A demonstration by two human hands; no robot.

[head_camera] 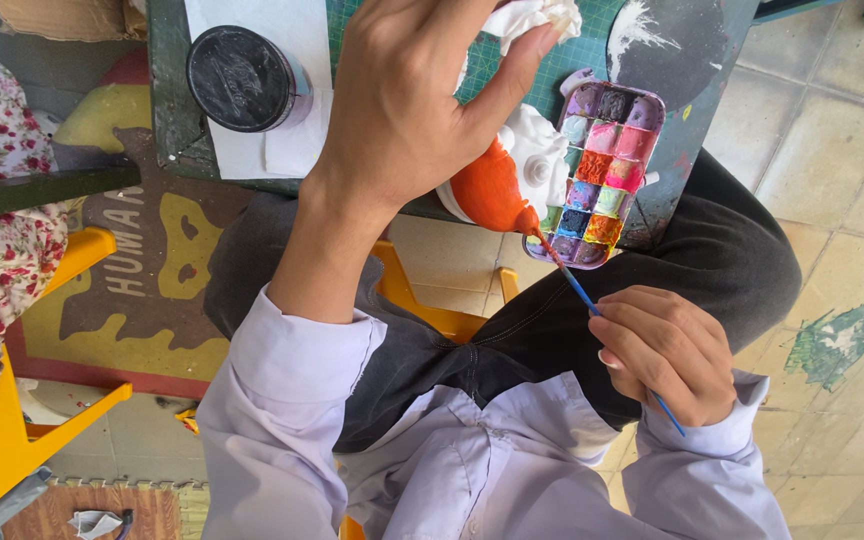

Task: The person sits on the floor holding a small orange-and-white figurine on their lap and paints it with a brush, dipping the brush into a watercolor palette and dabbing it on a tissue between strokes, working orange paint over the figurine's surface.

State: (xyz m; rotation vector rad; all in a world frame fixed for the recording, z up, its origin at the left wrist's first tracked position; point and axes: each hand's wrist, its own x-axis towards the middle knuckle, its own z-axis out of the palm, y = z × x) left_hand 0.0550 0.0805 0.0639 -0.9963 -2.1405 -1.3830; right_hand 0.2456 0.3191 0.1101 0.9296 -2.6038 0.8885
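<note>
Figurine (pixel 512 175) under left hand (pixel 402 110); right hand (pixel 667 350) brushing.

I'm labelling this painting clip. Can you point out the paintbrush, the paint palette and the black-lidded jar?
paintbrush (pixel 577 290), head view, on the blue handle just above the right hand.
paint palette (pixel 602 170), head view, on a paint well near its middle.
black-lidded jar (pixel 242 77), head view, on the middle of the lid.
</note>
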